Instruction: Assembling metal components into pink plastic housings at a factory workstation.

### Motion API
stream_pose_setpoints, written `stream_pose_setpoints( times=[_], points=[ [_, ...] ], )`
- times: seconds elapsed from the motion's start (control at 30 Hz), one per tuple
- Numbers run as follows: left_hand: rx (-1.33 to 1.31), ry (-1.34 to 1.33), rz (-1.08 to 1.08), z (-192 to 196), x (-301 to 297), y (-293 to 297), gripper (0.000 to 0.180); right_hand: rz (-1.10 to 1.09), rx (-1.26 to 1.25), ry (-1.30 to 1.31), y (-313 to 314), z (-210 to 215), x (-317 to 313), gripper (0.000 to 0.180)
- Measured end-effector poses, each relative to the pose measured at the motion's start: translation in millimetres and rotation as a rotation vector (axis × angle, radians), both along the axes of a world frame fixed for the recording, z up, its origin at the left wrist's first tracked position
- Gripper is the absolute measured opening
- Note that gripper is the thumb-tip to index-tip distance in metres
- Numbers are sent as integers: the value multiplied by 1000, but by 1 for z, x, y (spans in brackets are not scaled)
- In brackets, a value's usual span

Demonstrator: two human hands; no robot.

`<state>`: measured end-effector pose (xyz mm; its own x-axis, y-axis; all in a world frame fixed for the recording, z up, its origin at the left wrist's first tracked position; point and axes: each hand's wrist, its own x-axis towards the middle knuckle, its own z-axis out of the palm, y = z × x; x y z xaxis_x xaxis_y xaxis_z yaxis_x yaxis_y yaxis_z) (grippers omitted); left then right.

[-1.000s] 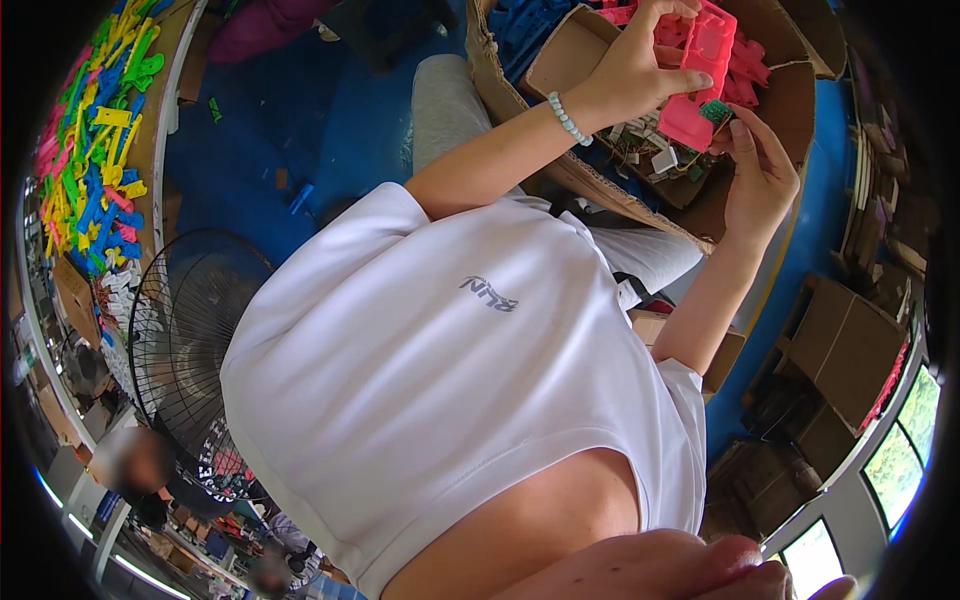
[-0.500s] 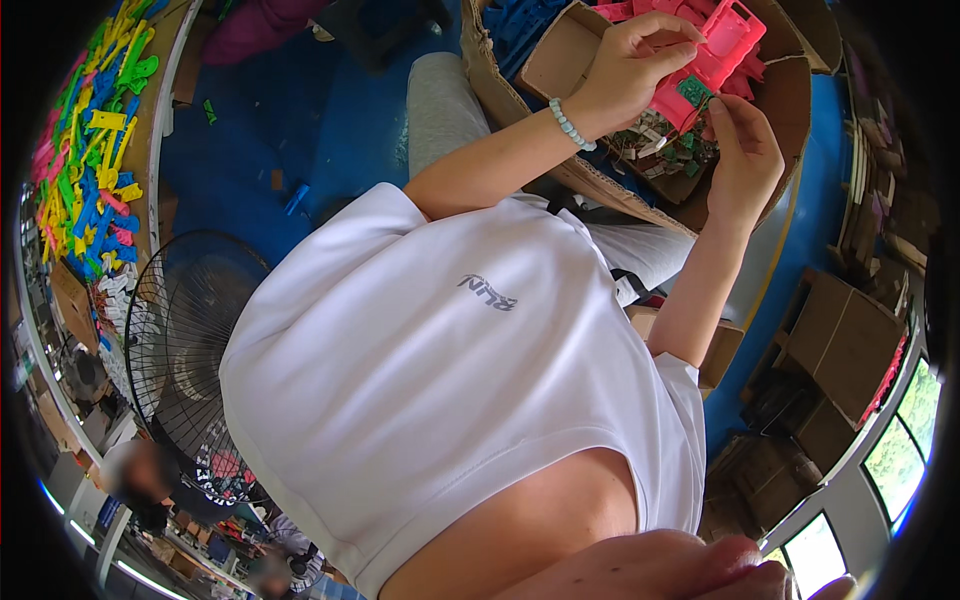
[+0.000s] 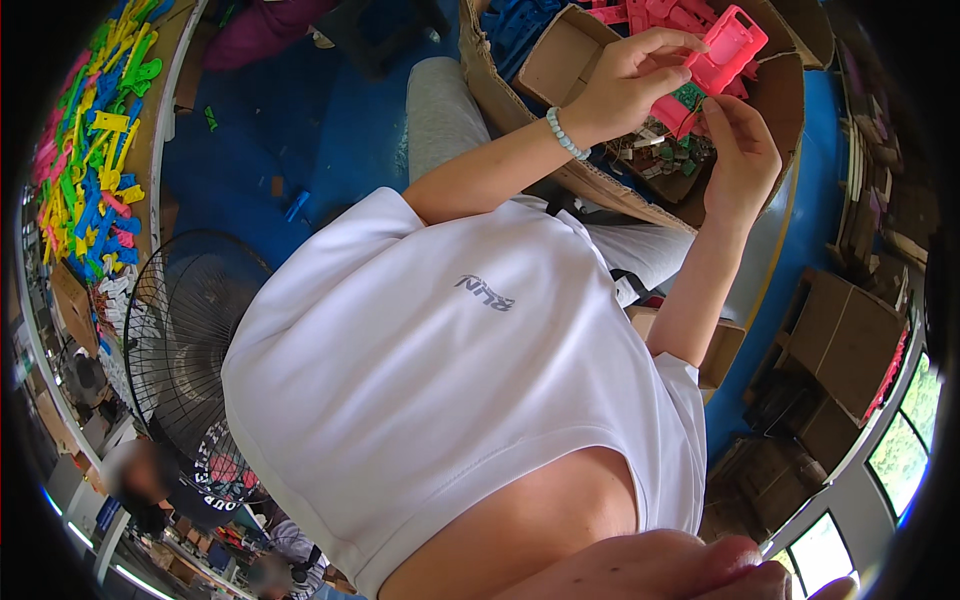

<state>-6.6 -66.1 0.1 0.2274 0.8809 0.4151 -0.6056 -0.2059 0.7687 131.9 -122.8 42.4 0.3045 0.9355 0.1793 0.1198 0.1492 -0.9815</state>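
My left hand, with a beaded bracelet at the wrist, grips a pink plastic housing with a rectangular recess. Against the housing's lower part is a small green circuit board, partly hidden behind my fingers. My right hand is closed in a pinch at the board's edge, where thin wires show; which part the fingertips hold is hard to see. Both hands are above an open cardboard box. Inside it lie more pink plastic parts and a heap of small circuit boards with wires.
Blue plastic parts fill another section of the box, beside a cardboard divider. A black-caged fan stands at my left, near a table heaped with colourful plastic pieces. Cardboard boxes are stacked at the right.
The pink housing has tilted and shifted slightly, so its recess faces me more. The green board is now more covered by fingers. Both hands stay close together over the box.
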Motion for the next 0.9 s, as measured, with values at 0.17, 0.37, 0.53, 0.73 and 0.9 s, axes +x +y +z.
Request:
stream_pose_setpoints(
  times=[0.17,0.37,0.53,0.73,0.9],
  points=[
    [93,15,110,2,6,-4,31,27,36,29,3,-3,6,27],
    [150,30,150,6,9,-7,30,90,4,169,3,-8,17,32],
    [303,232,258,4,18,-7,30,111,38,136,1,-5,26,33],
    [290,250,203,6,24,-8,28,91,78,218,3,-11,38,31],
    [219,300,180,3,28,-12,27,73,52,231,0,-17,43,31]
  ],
)
